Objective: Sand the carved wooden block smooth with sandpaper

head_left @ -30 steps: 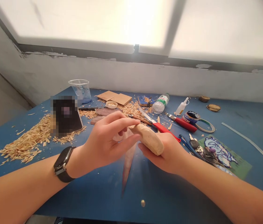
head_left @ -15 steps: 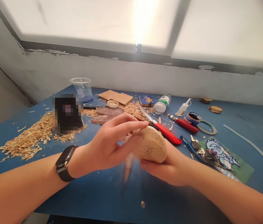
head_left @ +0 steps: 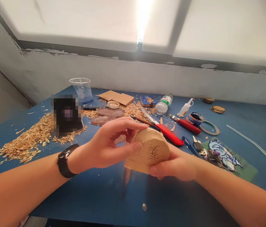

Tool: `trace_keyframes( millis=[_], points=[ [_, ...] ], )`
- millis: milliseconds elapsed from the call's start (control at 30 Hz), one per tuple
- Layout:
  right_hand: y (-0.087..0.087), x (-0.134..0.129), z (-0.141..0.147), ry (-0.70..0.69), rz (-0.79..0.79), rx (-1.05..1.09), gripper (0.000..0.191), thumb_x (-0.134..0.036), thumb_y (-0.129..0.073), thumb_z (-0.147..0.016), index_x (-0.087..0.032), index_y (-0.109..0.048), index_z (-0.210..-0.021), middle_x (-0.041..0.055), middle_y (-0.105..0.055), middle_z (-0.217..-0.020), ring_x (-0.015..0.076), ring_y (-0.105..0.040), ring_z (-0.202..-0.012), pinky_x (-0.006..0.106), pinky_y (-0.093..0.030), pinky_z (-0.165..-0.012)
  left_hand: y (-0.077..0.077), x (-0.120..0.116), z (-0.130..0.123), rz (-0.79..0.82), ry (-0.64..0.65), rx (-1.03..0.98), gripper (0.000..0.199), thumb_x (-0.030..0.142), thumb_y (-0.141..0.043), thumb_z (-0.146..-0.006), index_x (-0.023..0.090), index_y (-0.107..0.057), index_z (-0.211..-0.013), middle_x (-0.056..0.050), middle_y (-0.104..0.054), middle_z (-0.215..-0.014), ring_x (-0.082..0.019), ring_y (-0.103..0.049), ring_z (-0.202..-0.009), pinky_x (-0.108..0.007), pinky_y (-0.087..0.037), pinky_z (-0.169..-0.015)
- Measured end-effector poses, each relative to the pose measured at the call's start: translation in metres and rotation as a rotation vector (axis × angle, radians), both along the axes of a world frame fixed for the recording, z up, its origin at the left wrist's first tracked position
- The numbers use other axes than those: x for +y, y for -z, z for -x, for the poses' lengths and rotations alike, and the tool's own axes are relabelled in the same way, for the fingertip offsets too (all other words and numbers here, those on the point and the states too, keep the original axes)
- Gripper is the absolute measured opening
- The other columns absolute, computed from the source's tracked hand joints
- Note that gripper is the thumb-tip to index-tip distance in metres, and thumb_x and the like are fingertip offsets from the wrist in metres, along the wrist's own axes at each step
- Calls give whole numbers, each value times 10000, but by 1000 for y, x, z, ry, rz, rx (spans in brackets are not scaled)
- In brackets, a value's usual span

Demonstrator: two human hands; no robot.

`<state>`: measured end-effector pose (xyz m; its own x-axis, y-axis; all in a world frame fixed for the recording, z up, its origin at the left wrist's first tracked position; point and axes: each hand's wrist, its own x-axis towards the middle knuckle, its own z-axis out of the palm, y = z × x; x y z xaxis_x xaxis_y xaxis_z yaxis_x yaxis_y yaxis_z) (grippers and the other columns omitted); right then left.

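Tan block [head_left: 146, 155] with dark lines [head_left: 153, 153] across its face; my right hand [head_left: 174, 165] gripped its lower edge, my left hand [head_left: 108, 148] clasping its opposite side.

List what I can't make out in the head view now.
Head view:
Wooden piece, far side: hidden by its near face.
Right hand: fingers mostly behind the piece.
Dark marks: too fine to read.
Dark upright object, its face: pixelated.
Left forearm: cut off at left edge.
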<state>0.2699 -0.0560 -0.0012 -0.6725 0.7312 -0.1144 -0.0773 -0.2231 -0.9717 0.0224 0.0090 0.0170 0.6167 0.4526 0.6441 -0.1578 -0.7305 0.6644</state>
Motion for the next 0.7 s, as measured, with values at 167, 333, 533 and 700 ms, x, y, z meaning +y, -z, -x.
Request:
trace_keyframes(
  millis=[167,333,533,700],
  points=[
    [3,1,-1,52,32,-13,483,-382,-925,-808,-188,-717,-1199,9,-657,-916,129,-602,-729,204,-541,-541,1,-1,-2,62,-22,-62,373,107,-785,-984,247,-788,-1330,-8,-690,-948,-111,-637,-809,-214,-552,-678],
    [2,4,-2,45,-40,-49,421,-307,-865,-836,-206,-683,-1202,-27,-630,-869,107,-564,-671,195,-504,-527,0,-4,-5,46,-57,-59,367,67,-799,-948,235,-790,-1274,-9,-709,-954,-106,-660,-784,-205,-574,-664],
    [-4,4,-5,-78,-109,-91,260,-236,-775,-835,-185,-715,-1083,13,-645,-942,143,-577,-808,262,-498,-690,-6,-2,-1,-122,-3,124,491,84,-703,-976,204,-745,-1450,-136,-805,-1158,-227,-749,-970,-317,-601,-727],
    [-4,5,-5,-162,-121,-116,212,-265,-778,-817,-196,-697,-1001,21,-624,-899,205,-603,-912,323,-523,-786,-10,0,3,-104,104,184,598,57,-663,-936,229,-714,-1506,-178,-799,-1350,-340,-785,-1189,-373,-651,-824]
  ],
)
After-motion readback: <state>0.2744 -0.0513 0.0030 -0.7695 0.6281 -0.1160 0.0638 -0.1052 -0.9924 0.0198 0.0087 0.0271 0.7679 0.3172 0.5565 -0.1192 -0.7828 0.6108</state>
